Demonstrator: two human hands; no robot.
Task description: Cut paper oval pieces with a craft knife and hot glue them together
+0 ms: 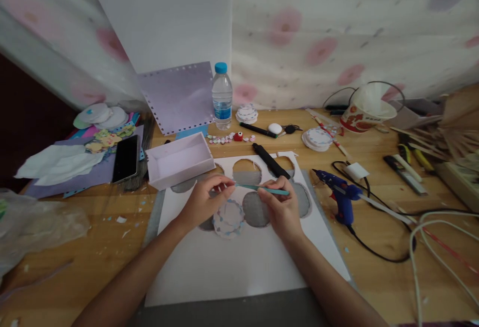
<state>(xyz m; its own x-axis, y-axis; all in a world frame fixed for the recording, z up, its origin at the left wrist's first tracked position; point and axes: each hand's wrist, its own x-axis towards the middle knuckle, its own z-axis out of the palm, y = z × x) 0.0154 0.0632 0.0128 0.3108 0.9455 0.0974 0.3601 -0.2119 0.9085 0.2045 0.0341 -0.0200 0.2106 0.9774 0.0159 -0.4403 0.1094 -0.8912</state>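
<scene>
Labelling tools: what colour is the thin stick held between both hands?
Teal-green; the thin stick is pinched between left hand and right hand. Head view only.

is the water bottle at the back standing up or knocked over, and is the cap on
Upright and capped: the clear plastic water bottle stands on the wooden table, blue cap on top.

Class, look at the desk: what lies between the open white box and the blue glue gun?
In the head view, between the white box and glue gun lie both hands holding a thin teal strip, plus a black marker.
</scene>
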